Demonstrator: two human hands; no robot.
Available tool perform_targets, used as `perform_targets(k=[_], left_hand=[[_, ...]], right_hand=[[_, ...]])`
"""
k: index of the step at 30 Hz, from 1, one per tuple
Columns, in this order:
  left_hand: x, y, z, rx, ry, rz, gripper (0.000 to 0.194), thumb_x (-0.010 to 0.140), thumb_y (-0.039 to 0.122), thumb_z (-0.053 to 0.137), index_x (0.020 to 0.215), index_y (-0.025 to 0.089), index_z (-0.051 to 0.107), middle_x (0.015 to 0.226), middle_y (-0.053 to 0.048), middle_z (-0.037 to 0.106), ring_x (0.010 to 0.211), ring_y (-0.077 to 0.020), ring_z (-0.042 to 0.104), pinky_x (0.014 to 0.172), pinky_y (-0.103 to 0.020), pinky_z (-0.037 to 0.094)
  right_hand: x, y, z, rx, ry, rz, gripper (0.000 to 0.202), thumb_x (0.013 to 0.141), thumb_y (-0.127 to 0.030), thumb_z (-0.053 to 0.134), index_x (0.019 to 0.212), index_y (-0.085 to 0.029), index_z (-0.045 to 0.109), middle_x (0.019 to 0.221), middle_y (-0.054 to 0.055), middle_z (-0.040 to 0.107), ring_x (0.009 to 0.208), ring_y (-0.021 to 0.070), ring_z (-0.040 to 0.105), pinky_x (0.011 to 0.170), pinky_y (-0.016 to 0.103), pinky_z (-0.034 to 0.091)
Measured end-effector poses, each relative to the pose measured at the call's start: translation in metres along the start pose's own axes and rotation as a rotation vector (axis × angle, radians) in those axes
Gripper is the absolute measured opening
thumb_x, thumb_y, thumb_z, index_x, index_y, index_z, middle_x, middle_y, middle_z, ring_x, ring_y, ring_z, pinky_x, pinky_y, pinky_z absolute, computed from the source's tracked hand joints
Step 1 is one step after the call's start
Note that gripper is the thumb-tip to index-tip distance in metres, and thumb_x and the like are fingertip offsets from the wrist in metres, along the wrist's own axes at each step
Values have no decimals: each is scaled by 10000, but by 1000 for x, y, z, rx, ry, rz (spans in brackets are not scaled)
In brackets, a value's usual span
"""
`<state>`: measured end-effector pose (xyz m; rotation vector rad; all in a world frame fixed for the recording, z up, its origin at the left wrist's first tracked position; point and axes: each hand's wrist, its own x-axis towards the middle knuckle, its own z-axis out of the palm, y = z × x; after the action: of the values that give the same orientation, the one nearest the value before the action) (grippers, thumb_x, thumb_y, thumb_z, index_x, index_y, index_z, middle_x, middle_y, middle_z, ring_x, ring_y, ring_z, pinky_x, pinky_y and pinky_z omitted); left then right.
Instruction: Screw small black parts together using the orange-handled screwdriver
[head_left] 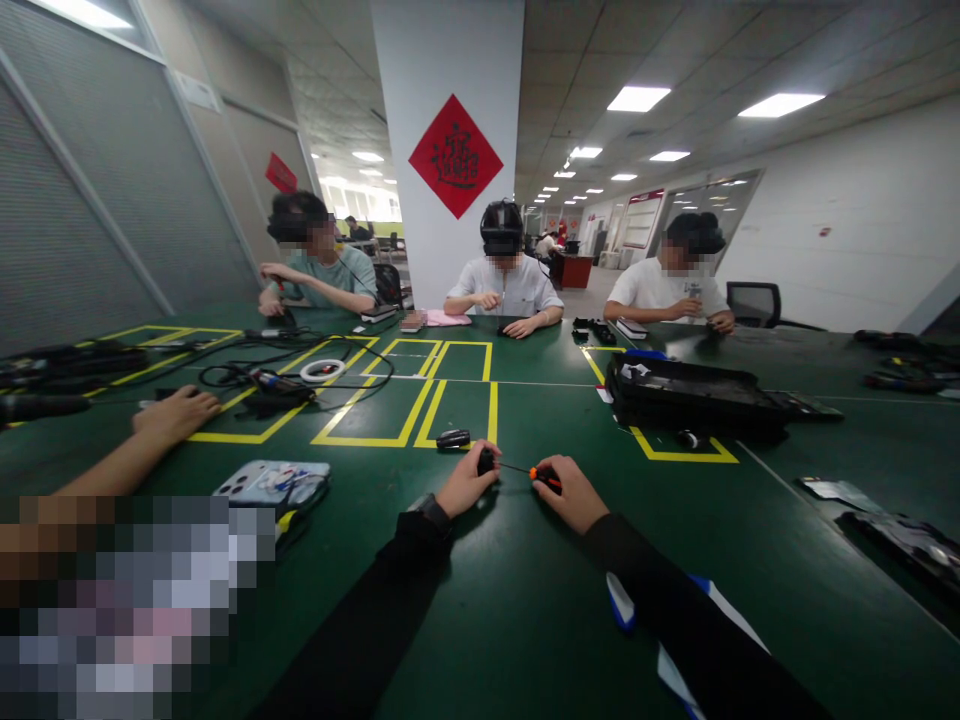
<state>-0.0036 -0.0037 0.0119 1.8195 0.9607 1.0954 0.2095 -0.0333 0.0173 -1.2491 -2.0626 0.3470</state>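
Note:
My right hand (574,492) is closed round the black and orange handle of a screwdriver (545,478). Its thin shaft points left, toward a small dark part (486,461) gripped in my left hand (466,482). The tip seems to meet that part, though I cannot tell how it sits in it. Just beyond my left hand, a short black cylindrical piece (453,439) lies on the green table (525,610). Beneath my right forearm are a blue and white object (621,602) and white-blue sheets (679,680), partly covered by the sleeve.
A long black casing (690,390) stands to the right, with opened device parts (907,545) nearer the edge. Black cables (285,385) and a white ring (322,370) lie left. A neighbour's hand (176,415) rests near a phone-like case (277,482). Several people sit opposite.

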Motion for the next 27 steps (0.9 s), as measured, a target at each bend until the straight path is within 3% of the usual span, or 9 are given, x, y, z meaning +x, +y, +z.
perform_targets(k=[6,14,21,27], left_hand=[[0,-1,-1,4,-22,14,246,674,107,489,907,179,460,792,7,520,759,-128,500,753,-279,396],[-1,2,-2,-11,-18,5,232,675,121,498,898,177,467,804,1,529,782,-135,505,772,-285,394],[0,1,-2,-10,-18,3,230,675,123,497,897,174,468,803,1,533,774,-134,504,764,-283,395],[0,0,-2,-23,-19,-1,234,678,117,491,901,180,460,811,0,531,783,-135,509,767,-286,399]], right_hand=[[0,-2,0,-68,-17,-52,150,819,-180,402,817,-173,552,854,59,528,850,172,462,794,321,370],[1,4,3,23,24,-5,157,747,-183,521,904,-178,533,880,52,536,844,175,479,767,319,392],[3,5,2,26,12,5,158,801,-182,423,872,-171,564,870,56,536,857,169,481,790,319,385],[2,5,2,30,7,-1,149,778,-186,471,907,-179,546,885,50,534,856,167,481,781,315,392]])
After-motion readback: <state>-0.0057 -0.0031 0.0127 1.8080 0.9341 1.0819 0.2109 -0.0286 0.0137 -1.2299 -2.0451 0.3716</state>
